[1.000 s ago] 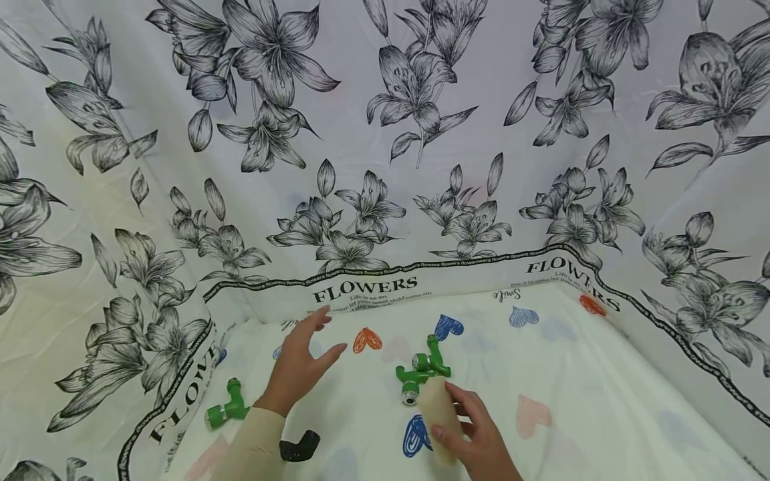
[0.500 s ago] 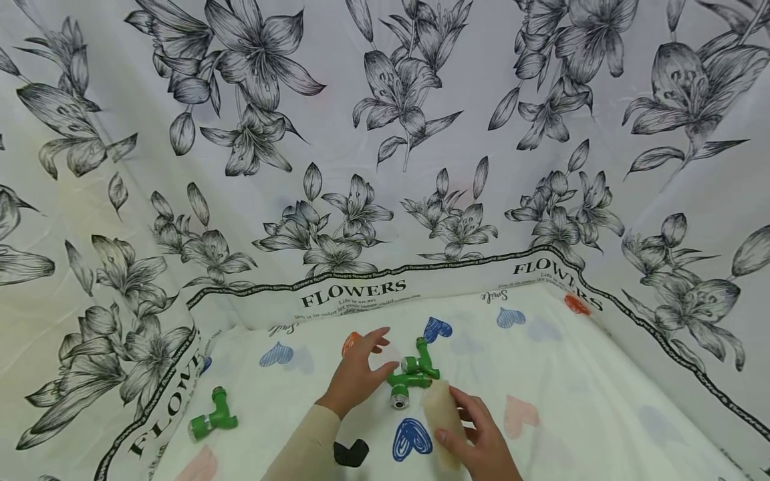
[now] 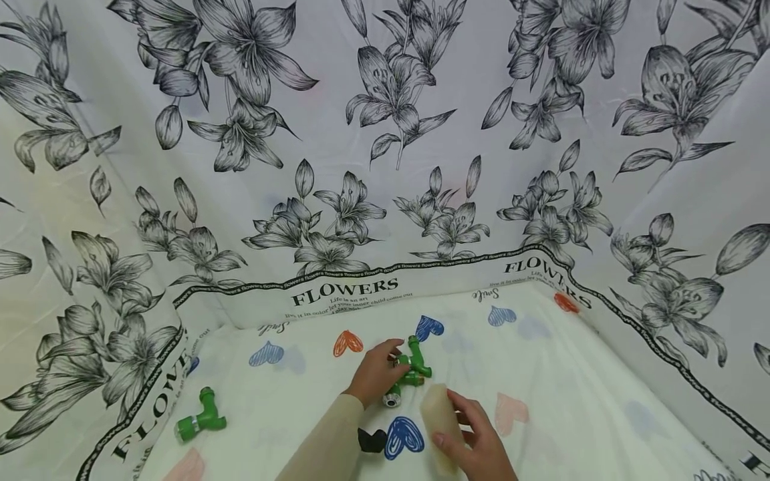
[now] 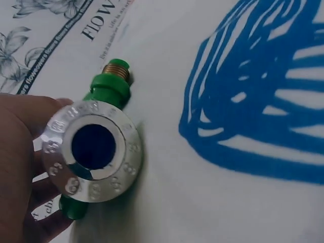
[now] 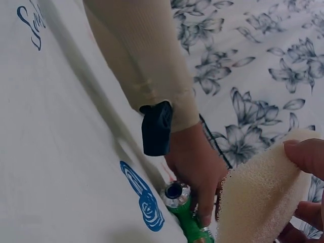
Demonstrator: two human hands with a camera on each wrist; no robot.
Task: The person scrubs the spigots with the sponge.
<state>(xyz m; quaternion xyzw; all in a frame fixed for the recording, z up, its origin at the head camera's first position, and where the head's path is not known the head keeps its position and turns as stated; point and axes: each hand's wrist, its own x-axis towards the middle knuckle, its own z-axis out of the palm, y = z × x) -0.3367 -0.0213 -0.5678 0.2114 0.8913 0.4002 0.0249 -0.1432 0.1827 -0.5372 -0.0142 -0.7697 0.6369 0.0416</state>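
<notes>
Two green plastic taps lie close together on the heart-printed white cloth [image 3: 289,427]. My left hand [image 3: 374,371] is at this pair, thumb and fingers around the rear tap [image 3: 416,357]. The front tap [image 3: 392,395] has its silver ring end toward me; in the left wrist view, this tap [image 4: 93,149] hides parts of the fingers. My right hand [image 3: 475,437] grips a cream sponge [image 3: 442,424], upright, just right of the pair. The porous face of the sponge [image 5: 258,192] shows in the right wrist view, thumb on its edge.
A third green tap [image 3: 201,415] lies apart at the left. A dark piece [image 5: 157,129] sticks out from the left sleeve [image 5: 147,55]. White cloth with black flower prints [image 3: 445,200] hangs as walls at the back and sides.
My left hand has moved right across the cloth, from above the space between the taps to the pair. The right hand keeps the sponge nearly in place. The head view has shifted slightly.
</notes>
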